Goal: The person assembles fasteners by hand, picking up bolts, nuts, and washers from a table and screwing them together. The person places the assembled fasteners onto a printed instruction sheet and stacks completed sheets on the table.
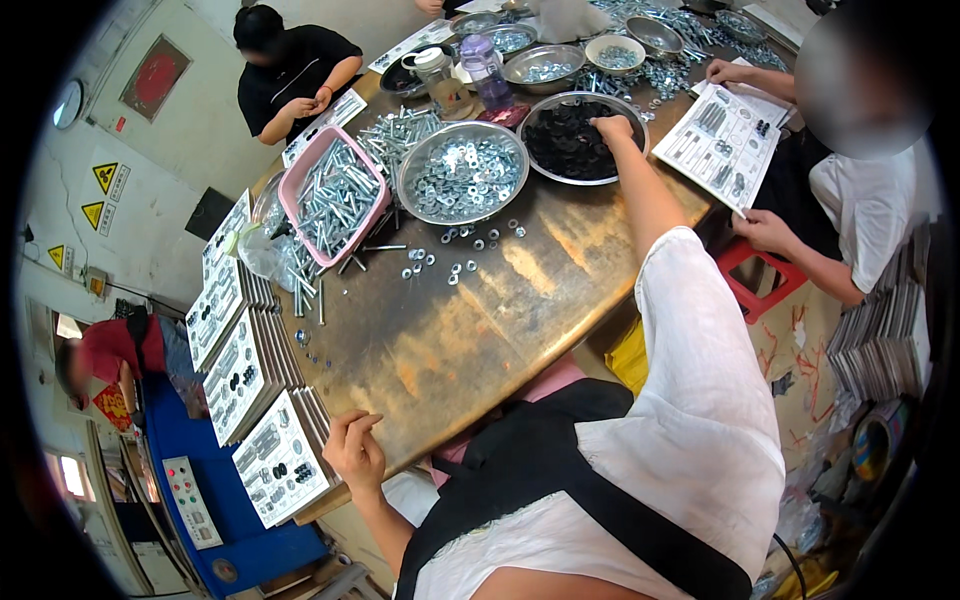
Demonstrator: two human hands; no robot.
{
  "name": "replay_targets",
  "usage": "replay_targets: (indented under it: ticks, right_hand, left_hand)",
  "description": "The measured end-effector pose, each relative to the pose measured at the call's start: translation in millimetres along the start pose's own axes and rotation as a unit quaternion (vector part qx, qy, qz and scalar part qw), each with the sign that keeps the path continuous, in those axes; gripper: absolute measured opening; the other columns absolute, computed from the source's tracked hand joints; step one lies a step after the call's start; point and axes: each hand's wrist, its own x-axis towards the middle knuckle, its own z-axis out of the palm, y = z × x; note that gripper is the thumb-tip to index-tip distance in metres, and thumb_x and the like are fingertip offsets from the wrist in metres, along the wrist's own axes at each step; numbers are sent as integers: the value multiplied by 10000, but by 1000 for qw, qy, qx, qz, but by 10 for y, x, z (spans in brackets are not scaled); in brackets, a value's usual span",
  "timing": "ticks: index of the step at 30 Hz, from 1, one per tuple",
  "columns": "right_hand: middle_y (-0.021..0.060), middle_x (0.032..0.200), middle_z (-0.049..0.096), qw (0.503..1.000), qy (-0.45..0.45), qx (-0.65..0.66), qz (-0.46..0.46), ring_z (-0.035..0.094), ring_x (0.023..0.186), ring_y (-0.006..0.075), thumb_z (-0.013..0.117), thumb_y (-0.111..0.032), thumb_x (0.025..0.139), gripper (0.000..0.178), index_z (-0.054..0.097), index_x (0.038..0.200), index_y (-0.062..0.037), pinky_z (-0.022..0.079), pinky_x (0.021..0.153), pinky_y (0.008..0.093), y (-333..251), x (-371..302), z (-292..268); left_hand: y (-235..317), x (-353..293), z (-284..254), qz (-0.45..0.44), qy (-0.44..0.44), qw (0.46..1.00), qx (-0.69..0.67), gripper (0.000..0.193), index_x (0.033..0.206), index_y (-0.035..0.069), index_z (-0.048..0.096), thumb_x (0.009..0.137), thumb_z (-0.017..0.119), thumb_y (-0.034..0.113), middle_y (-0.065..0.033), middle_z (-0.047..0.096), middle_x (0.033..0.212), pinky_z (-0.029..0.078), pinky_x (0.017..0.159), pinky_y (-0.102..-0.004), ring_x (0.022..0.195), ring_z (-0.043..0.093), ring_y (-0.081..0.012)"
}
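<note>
My right arm stretches across the table to a metal bowl (578,184) of black washers (565,140). There my right hand (614,131) is closed, its fingers drawn together at the pieces; what they hold is hidden. My left hand (356,450) hovers at the near left table edge, fingers loosely bent and apart, with nothing in it. Close beside it stand stacks of printed cards (287,462) showing hardware pictures. Left of the black washers sits a metal bowl (462,175) of silver washers, then a pink basket (335,195) full of long bolts.
Loose nuts (455,270) and bolts lie on the worn table (430,350). A clear jug (440,85) and a purple bottle (487,72) stand behind the bowls. Co-workers sit at the far left and right; the right one holds a printed card (722,140). A red stool (760,275) is at right.
</note>
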Motion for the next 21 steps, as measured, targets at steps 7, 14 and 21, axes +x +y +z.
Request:
replay_targets:
  ticks: [7, 14, 21]
  right_hand:
    - [245, 1243, 616, 999, 38, -30, -8, 595, 1177, 359, 705, -210, 739, 471, 666, 1137, 38, 490, 991, 379, -94, -204, 124]
    - [107, 959, 652, 942, -111, 315, 5, 646, 868, 250, 684, -38, 784, 231, 629, 1007, -14, 587, 756, 394, 52, -101, -23]
    - [173, 989, 556, 721, -333, 588, 152, 587, 902, 276, 499, 36, 859, 26, 518, 877, 31, 588, 806, 394, -232, -730, -295]
  left_hand:
    - [91, 47, 106, -13, -78, 997, 16, 253, 834, 106, 688, 702, 611, -96, -59, 637, 846, 460, 545, -324, 638, 617, -233]
    - [85, -28, 270, -25, -113, 993, 5, 249, 847, 115, 680, 708, 614, -82, -48, 630, 864, 464, 572, -339, 673, 620, -239]
    - [129, -39, 371, -16, -132, 991, -10, 269, 857, 55, 676, 727, 549, -143, -90, 632, 856, 496, 568, -298, 632, 636, -209]
